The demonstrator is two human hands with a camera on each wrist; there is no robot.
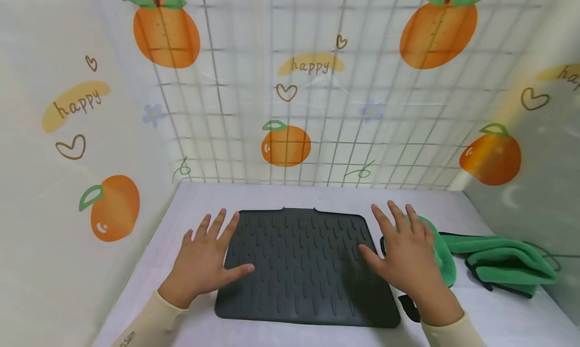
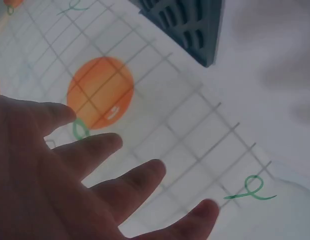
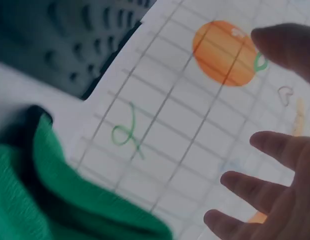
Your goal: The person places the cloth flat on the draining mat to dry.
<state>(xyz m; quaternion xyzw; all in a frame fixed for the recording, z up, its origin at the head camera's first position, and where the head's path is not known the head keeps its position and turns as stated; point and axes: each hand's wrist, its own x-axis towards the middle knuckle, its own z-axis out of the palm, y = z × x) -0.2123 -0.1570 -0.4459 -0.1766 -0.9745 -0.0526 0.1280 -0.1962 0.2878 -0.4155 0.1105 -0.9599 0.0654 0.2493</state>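
Observation:
A dark grey ribbed mat [image 1: 296,271] with rounded corners lies flat on the white table. My left hand [image 1: 204,261] is spread over its left edge, fingers straight and thumb reaching across the mat. Over the right edge my right hand [image 1: 405,256] spreads its fingers the same way, holding nothing. Beneath and beside the right hand lies a crumpled green cloth [image 1: 503,259] with dark edging, partly hidden by that hand. In the left wrist view, the straight fingers [image 2: 130,192] show with nothing in them; the right wrist view shows the green cloth [image 3: 85,200] near the right hand [image 3: 275,200].
A white sheet printed with oranges [image 1: 285,145] and the word happy hangs in front of a wire grid [image 1: 326,105] at the back. Similar sheeting [image 1: 59,196] closes both sides. A small black piece [image 1: 409,307] lies by the right wrist.

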